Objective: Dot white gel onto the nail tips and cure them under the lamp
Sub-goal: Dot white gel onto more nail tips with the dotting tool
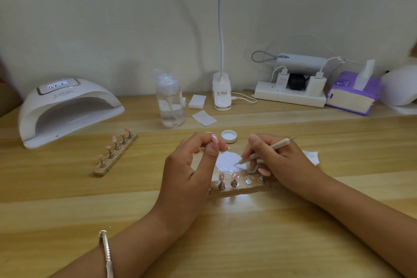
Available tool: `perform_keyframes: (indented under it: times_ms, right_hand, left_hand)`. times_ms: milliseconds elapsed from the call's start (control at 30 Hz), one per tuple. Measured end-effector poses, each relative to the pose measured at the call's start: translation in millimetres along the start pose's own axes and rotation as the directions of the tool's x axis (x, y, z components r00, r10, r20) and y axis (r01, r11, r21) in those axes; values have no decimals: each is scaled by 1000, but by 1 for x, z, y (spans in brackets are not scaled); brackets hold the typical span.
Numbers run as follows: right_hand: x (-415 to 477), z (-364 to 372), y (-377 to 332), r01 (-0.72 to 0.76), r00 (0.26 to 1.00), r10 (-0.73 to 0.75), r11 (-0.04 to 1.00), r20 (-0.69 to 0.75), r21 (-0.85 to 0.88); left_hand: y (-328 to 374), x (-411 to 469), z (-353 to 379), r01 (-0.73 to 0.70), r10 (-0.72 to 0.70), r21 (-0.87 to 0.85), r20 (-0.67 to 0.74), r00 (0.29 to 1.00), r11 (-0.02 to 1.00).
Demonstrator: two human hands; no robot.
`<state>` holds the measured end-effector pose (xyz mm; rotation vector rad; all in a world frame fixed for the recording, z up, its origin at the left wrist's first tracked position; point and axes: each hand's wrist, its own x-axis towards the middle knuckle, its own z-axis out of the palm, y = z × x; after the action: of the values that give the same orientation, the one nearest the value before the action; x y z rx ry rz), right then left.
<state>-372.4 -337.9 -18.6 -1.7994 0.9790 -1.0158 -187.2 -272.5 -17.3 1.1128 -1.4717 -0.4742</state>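
My left hand (194,165) pinches a pink nail tip (214,138) on its stand, lifted above the table. My right hand (277,156) grips a beige dotting pen (266,150) whose lower point touches a white patch of gel (228,161) on the table. Just in front lies a wooden holder strip (241,187) with pink nail tips on metal stands and one bare magnet spot (249,181). A second strip (116,153) with several pink tips lies at the left. The white curing lamp (65,108) stands at the far left, its display lit.
A white gel jar lid (229,136) sits behind my hands. Further back are a clear pump bottle (170,99), white pads (204,118), a desk lamp base (221,92), a power strip with chargers (291,95) and a purple tissue pack (354,95). A wipe (312,157) lies under my right hand.
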Motion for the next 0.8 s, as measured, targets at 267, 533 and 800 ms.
perform_keyframes:
  times_ms: [267, 533, 800]
  right_hand:
    - [-7, -3, -13, 172, 945, -162, 985, -282, 11]
    - [-25, 16, -54, 375, 896, -308, 910, -319, 175]
    - [-30, 20, -56, 421, 889, -363, 887, -278, 190]
  left_hand:
    - [5, -1, 1, 2, -3, 19, 23, 1000, 1000]
    - [8, -5, 3, -155, 151, 31, 105, 983, 988]
    - [5, -7, 4, -231, 226, 24, 132, 965, 973]
